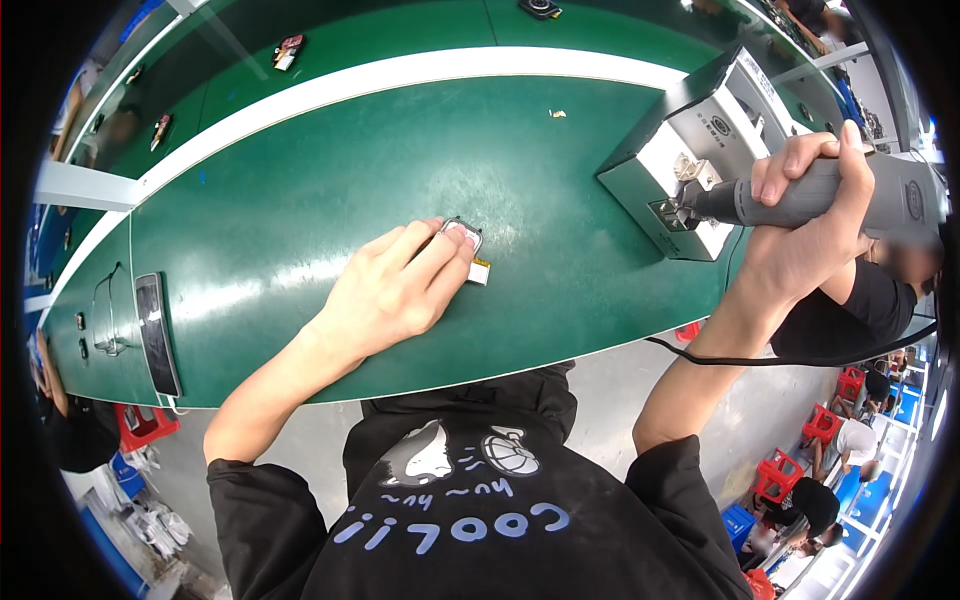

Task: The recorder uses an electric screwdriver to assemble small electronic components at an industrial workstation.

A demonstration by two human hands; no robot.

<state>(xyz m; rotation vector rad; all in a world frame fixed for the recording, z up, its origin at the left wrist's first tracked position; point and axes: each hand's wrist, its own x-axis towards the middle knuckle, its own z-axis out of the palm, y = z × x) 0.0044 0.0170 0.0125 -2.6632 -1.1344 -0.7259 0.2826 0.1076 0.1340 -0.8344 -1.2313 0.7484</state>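
Observation:
My left hand [405, 280] rests on the green bench with its fingertips closed on a small smartwatch case [466, 228]. Part of the case is hidden under the fingers. Beside it, next to my fingertips, lies a small silver and yellow battery [479, 272]. Raised at the right, my right hand [805, 215] wraps round a grey electric screwdriver [830, 195], held nearly level. The screwdriver's nose is at the front opening of a screw feeder [640, 195], a dark and silver box. Whether the bit touches a screw there is too small to tell.
A phone [157, 335] and a thin wire stand [108, 310] are at the bench's left end. A black cable [800, 361] runs under my right forearm. A white rail [420, 72] divides off the far conveyor belt, which carries several small devices. People sit nearby at right.

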